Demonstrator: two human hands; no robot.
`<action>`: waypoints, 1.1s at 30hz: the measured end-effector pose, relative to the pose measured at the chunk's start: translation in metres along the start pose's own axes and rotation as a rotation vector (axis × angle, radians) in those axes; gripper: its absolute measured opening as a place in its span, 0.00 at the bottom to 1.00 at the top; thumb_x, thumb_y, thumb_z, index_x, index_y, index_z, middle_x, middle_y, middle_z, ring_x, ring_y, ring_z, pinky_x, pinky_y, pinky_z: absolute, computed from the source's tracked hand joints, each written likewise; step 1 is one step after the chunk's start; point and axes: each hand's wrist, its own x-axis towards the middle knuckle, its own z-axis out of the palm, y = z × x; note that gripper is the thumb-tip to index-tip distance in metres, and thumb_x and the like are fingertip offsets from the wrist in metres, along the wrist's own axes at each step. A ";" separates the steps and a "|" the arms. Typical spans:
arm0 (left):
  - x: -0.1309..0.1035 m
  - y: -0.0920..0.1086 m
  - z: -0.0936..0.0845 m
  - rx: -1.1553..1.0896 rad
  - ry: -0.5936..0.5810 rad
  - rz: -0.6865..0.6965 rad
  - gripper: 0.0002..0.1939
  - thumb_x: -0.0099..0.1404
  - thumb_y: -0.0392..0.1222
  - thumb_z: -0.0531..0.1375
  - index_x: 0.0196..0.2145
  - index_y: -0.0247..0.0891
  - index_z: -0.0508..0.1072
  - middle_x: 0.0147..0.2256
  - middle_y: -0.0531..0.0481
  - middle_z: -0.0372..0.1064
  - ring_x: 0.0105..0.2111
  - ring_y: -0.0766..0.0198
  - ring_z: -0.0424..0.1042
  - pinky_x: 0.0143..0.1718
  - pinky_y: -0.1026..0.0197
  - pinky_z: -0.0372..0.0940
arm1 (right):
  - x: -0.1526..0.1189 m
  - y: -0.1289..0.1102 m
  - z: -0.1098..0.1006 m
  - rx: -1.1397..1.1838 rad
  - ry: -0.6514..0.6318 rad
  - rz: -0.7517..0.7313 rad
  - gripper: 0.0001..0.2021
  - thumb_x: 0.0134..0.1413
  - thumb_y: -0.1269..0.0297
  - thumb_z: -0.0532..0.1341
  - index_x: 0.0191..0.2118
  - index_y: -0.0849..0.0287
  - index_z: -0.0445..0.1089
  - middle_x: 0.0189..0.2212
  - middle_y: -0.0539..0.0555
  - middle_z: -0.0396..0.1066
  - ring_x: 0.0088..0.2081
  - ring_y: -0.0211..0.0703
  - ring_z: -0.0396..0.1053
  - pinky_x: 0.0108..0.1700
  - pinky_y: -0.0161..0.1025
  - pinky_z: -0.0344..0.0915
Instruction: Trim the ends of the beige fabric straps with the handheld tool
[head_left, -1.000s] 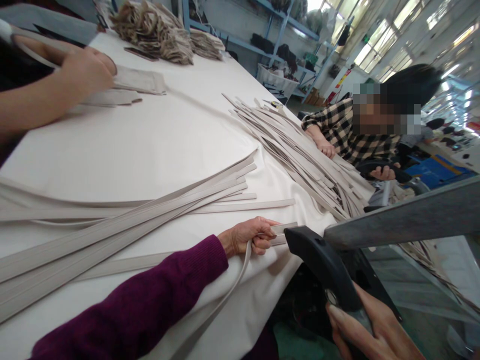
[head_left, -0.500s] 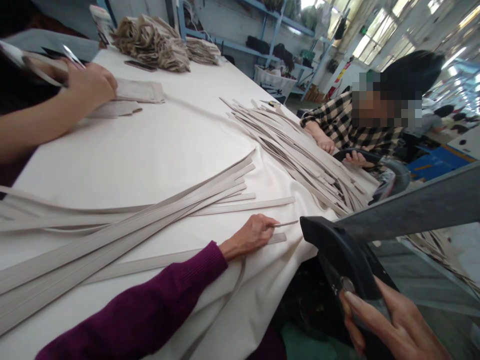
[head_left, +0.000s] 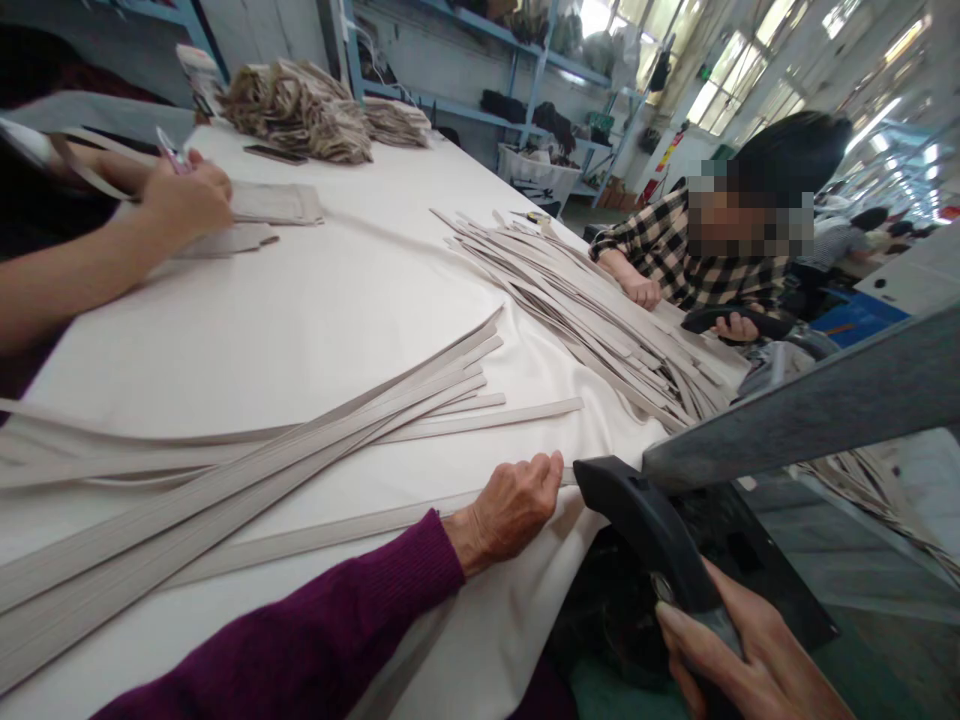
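At far left, a co-worker's hand (head_left: 184, 195) holds a pen over folded fabric. Just beyond stands a white container (head_left: 197, 75); I can't make out its contents. Long beige strips (head_left: 315, 432) fan across the white-covered table (head_left: 187, 330) towards me. My left hand (head_left: 514, 508) is nearly closed, fingers pinching down at the short strip end (head_left: 568, 477) that pokes out on its right; whether that belongs to the strip lying behind my wrist, I can't tell. What has just changed is that the black tool (head_left: 622, 500) has come in from the right, so its tip now sits right beside that end, where I'd judge it can act on the strip. Far off by the shelves, a white basket (head_left: 562, 180) holds dark items. My right hand (head_left: 739, 640) is wrapped round the tool's handle, thumb near its round button (head_left: 660, 585). Across the pile of strips (head_left: 585, 300), a person in a checked shirt (head_left: 664, 235) bends forward. At near right, more strips (head_left: 870, 500) lie along a pale bin (head_left: 840, 565), its inside hard to read
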 end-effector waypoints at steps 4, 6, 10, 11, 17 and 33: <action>0.006 -0.004 0.001 0.089 -0.093 -0.054 0.20 0.61 0.27 0.43 0.51 0.28 0.57 0.36 0.42 0.64 0.30 0.60 0.67 0.27 0.60 0.63 | 0.009 -0.008 0.005 0.051 -0.022 -0.022 0.14 0.54 0.52 0.50 0.26 0.57 0.60 0.14 0.46 0.62 0.19 0.38 0.62 0.24 0.33 0.61; 0.018 -0.015 0.004 0.095 -0.116 -0.174 0.16 0.61 0.27 0.44 0.45 0.29 0.62 0.34 0.43 0.65 0.29 0.62 0.68 0.28 0.61 0.63 | 0.008 -0.009 0.004 0.062 0.020 -0.042 0.15 0.54 0.52 0.50 0.25 0.56 0.59 0.14 0.45 0.61 0.19 0.37 0.61 0.24 0.33 0.61; 0.048 -0.044 0.011 -0.001 -0.085 -0.135 0.14 0.66 0.38 0.43 0.33 0.33 0.67 0.31 0.45 0.66 0.30 0.62 0.68 0.32 0.61 0.62 | 0.001 -0.007 -0.001 0.030 0.012 -0.076 0.13 0.52 0.52 0.52 0.26 0.56 0.61 0.17 0.47 0.64 0.22 0.39 0.64 0.25 0.33 0.62; 0.054 -0.049 0.012 -0.035 -0.081 -0.086 0.17 0.66 0.42 0.43 0.31 0.33 0.67 0.30 0.45 0.67 0.30 0.62 0.67 0.32 0.61 0.61 | 0.000 -0.007 -0.001 0.020 -0.004 -0.079 0.13 0.52 0.52 0.53 0.26 0.56 0.61 0.17 0.48 0.64 0.22 0.40 0.64 0.26 0.33 0.63; 0.053 -0.065 0.016 -0.162 -0.056 0.018 0.15 0.65 0.46 0.47 0.33 0.33 0.68 0.31 0.46 0.66 0.31 0.64 0.65 0.34 0.63 0.60 | 0.018 -0.003 0.013 0.114 -0.109 -0.061 0.13 0.54 0.53 0.51 0.26 0.56 0.58 0.15 0.45 0.62 0.19 0.38 0.62 0.24 0.33 0.61; -0.221 0.052 -0.003 0.136 -0.095 -0.471 0.16 0.64 0.46 0.49 0.45 0.34 0.62 0.35 0.44 0.68 0.23 0.66 0.67 0.22 0.65 0.61 | 0.044 0.006 0.027 0.188 -0.241 -0.068 0.14 0.53 0.51 0.52 0.27 0.57 0.57 0.15 0.45 0.62 0.17 0.36 0.62 0.20 0.33 0.62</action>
